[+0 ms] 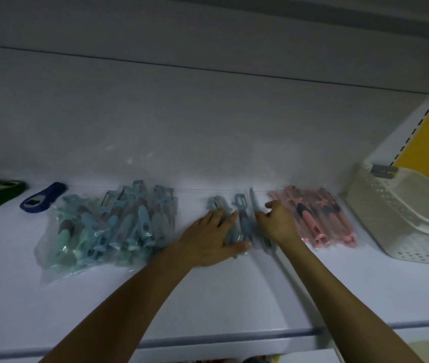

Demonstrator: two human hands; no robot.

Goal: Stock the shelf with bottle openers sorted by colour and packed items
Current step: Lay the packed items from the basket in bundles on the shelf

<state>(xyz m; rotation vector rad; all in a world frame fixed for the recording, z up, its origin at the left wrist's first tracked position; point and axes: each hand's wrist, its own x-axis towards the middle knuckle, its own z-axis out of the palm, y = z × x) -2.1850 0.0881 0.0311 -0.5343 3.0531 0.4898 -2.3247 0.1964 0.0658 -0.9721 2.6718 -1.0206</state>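
Blue packs on shelf, left of white basket; pink packs between. L hand flat on them, fingers approx straight. R hand at their basket side, grip unclear (blur).

Probably a shop: white shelf, slotted upright, bagged wares in colour groups
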